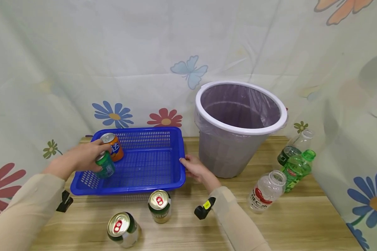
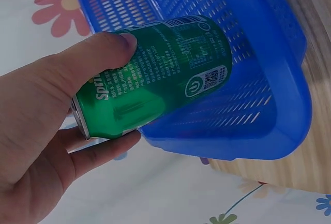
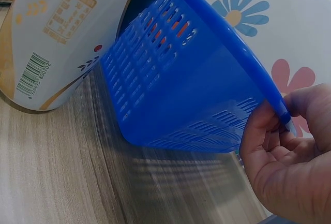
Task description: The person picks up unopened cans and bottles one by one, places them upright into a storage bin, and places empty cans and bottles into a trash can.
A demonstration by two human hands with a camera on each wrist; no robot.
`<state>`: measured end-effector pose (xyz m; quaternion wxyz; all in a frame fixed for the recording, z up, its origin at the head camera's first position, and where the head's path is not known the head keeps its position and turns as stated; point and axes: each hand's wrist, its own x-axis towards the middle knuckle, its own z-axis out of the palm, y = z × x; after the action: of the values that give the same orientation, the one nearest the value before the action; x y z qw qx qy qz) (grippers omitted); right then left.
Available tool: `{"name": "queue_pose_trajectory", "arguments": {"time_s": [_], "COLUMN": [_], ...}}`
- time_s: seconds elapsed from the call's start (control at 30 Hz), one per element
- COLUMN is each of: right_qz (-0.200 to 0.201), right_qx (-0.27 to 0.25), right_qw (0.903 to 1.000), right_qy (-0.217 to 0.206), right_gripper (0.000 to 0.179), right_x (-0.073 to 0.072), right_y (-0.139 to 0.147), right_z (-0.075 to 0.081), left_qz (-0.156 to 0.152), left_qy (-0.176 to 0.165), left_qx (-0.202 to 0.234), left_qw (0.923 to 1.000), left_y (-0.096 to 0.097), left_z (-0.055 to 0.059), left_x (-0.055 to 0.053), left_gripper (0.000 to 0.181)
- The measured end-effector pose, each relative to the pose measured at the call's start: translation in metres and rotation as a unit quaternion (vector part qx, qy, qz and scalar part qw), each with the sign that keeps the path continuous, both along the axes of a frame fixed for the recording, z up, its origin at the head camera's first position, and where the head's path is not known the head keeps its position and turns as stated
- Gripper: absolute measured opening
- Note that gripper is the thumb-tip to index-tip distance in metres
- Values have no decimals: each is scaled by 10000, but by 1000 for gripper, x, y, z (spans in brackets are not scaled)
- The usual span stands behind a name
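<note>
My left hand (image 1: 87, 156) grips a green Sprite can (image 2: 160, 74) near its top, thumb on one side and fingers on the other. In the head view the can is inside the left end of a blue plastic basket (image 1: 144, 190), beside an orange soda can (image 1: 115, 148) standing there. On the basket's right side, my right hand (image 1: 195, 168) pinches the rim between thumb and curled fingers, as the right wrist view shows with the hand (image 3: 289, 157) at the basket's edge. Two gold-topped cans, one (image 1: 159, 206) close to the basket's front and another (image 1: 123, 230) nearer me, stand on the table.
A grey bin (image 1: 227, 153) with a white rim and a plastic liner stands right of the basket. Farther right on the wooden table (image 1: 188, 223) are a clear wide-mouthed bottle (image 1: 265, 191), a green bottle (image 1: 298, 170) and a clear dark-labelled bottle (image 1: 293, 148). Flowered cloth hangs behind.
</note>
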<state>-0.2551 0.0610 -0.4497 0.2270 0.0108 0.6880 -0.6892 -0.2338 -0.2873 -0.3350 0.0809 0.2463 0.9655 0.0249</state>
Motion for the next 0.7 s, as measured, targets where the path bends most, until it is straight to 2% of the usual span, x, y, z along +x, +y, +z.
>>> {"name": "queue_pose_trajectory", "arguments": {"time_s": [0.33,0.7], "right_qz": [-17,-14], "right_qx": [-4,11], "right_qw": [10000,10000], "right_qy": [5,-4], "right_gripper": [32,32], "right_x": [1,1], "right_y": [0,-1], "right_z": [0,1], "left_qz": [107,160], "left_qy": [48,19], "left_qx": [-210,-243], "left_qw": [9997,9996], "left_y": [0,2], "left_z": [-12,-16], "left_x": [-9,-16], "left_gripper": [52,51]}}
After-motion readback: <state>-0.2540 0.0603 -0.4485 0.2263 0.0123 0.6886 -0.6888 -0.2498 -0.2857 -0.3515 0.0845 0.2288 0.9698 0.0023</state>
